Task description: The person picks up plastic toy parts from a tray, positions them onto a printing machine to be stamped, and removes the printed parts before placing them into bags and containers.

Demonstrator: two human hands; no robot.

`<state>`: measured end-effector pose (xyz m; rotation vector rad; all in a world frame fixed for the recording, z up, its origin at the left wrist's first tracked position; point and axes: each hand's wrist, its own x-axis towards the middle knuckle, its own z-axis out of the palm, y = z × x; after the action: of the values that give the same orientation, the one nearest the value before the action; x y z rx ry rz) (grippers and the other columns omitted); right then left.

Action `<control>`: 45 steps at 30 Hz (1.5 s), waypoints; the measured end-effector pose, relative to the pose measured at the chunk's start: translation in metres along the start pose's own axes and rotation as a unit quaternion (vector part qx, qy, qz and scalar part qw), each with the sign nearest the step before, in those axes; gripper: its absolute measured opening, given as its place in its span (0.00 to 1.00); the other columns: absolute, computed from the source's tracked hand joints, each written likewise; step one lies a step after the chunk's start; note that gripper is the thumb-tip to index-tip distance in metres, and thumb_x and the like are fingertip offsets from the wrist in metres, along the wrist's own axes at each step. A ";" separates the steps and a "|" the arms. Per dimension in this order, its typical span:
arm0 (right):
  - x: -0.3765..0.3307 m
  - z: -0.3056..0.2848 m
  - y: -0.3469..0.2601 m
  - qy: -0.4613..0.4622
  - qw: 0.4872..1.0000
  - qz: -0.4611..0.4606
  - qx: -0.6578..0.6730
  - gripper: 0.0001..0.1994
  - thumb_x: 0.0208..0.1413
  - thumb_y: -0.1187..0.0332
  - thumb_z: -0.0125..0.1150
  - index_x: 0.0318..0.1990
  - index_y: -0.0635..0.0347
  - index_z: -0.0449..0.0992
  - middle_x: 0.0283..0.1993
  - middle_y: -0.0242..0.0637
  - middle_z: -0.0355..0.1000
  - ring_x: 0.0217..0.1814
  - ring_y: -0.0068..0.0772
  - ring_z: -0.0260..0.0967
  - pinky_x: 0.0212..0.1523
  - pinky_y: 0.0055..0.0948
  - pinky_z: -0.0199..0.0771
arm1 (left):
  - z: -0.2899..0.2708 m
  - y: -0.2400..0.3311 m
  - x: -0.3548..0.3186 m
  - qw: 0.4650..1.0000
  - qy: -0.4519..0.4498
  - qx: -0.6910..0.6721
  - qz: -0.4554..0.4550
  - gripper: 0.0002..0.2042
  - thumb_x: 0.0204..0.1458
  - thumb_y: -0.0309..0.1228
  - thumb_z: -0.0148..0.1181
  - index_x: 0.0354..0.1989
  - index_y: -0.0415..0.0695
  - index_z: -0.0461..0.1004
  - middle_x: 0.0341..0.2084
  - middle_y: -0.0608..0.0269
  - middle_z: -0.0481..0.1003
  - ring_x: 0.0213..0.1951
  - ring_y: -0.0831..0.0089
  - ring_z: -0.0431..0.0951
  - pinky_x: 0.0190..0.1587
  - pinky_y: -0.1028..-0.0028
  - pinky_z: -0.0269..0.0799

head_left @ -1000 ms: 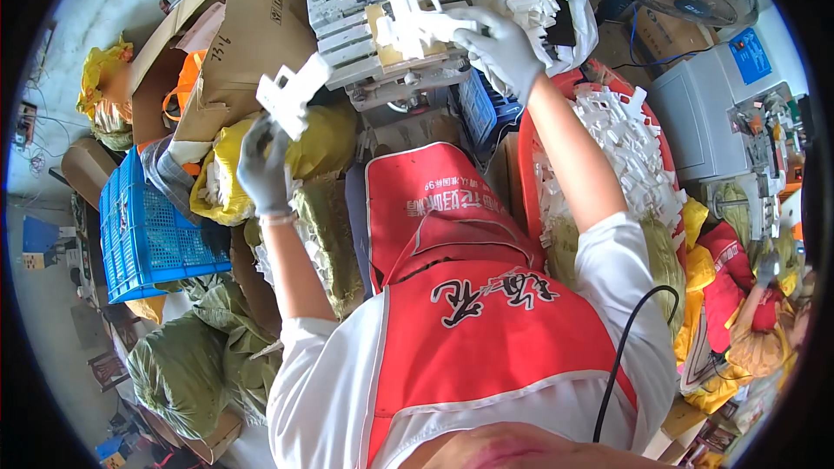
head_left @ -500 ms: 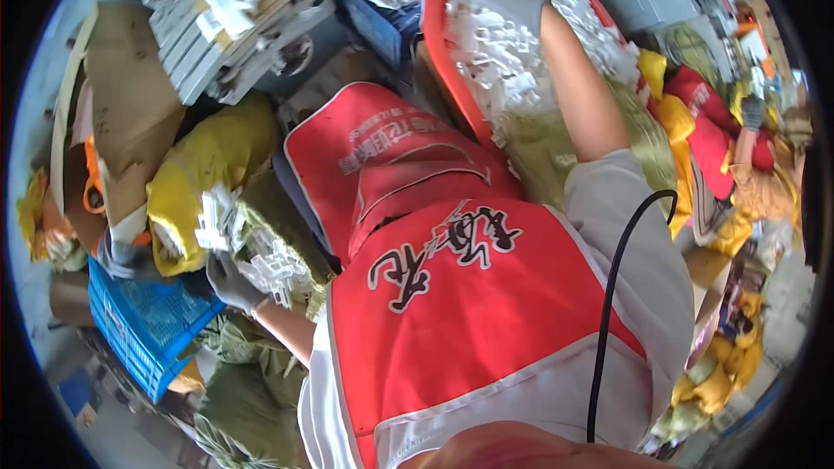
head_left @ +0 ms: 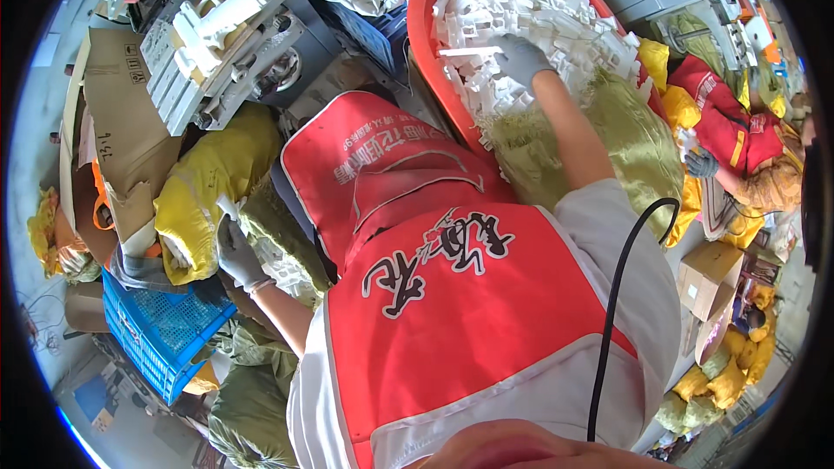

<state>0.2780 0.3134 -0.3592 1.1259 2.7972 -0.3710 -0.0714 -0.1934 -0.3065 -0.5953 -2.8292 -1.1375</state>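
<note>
My right hand (head_left: 526,61), in a grey glove, is over a red tub (head_left: 419,30) heaped with small white plastic parts (head_left: 565,22). Its fingers close on the end of a slim white plastic part (head_left: 469,52) that points left. Lower left, my left hand (head_left: 240,254), also gloved in grey, is at the mouth of a green woven sack (head_left: 271,207) holding more white parts. A white plastic piece (head_left: 228,207) sticks up at its fingertips, which are curled and partly hidden.
A grey machine (head_left: 217,43) with white parts on top stands at the far left, beside an open cardboard box (head_left: 130,122). Nearby are a yellow sack (head_left: 208,182) and a blue plastic basket (head_left: 161,334). At right, another person's gloved hand (head_left: 700,163) works near yellow sacks.
My right hand has come back from the tub's far edge toward its near side, now with a slim part. The cluster of white parts above my left hand has gone; one piece shows there.
</note>
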 end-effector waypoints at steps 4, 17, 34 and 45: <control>-0.007 -0.040 -0.004 -0.004 0.861 0.182 0.475 0.19 0.55 0.57 0.51 0.53 0.49 0.68 0.48 0.46 0.71 0.44 0.46 0.71 0.50 0.37 0.68 | 0.002 -0.011 0.002 0.999 0.005 -0.037 -0.022 0.13 0.57 0.29 0.52 0.46 0.34 0.73 0.38 0.57 0.77 0.39 0.71 0.76 0.44 0.74 0.70; -0.047 -0.004 0.041 -0.041 0.977 0.074 0.196 0.24 0.45 0.70 0.60 0.53 0.60 0.68 0.52 0.48 0.66 0.49 0.46 0.68 0.48 0.35 0.68 | -0.018 0.090 0.054 0.989 0.080 -0.060 0.109 0.09 0.51 0.25 0.55 0.40 0.38 0.77 0.37 0.55 0.78 0.39 0.66 0.79 0.45 0.72 0.71; -0.035 -0.047 -0.049 0.063 0.728 0.000 0.683 0.22 0.56 0.79 0.48 0.60 0.65 0.61 0.44 0.31 0.67 0.38 0.18 0.62 0.40 0.17 0.63 | 0.006 0.211 0.169 0.957 -0.078 -0.079 0.268 0.19 0.44 0.31 0.66 0.46 0.42 0.74 0.37 0.59 0.77 0.38 0.70 0.78 0.44 0.73 0.73; 0.072 -0.160 -0.224 0.020 0.725 -0.310 0.614 0.23 0.55 0.73 0.53 0.59 0.66 0.60 0.52 0.34 0.66 0.47 0.21 0.63 0.46 0.20 0.63 | -0.019 0.151 0.128 0.963 0.119 -0.154 0.187 0.15 0.43 0.29 0.67 0.41 0.40 0.75 0.32 0.60 0.79 0.33 0.77 0.78 0.40 0.78 0.73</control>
<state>0.0700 0.2476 -0.1766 0.0668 2.6576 -2.4848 -0.1373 -0.0641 -0.1713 -0.8950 -2.2300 -1.4596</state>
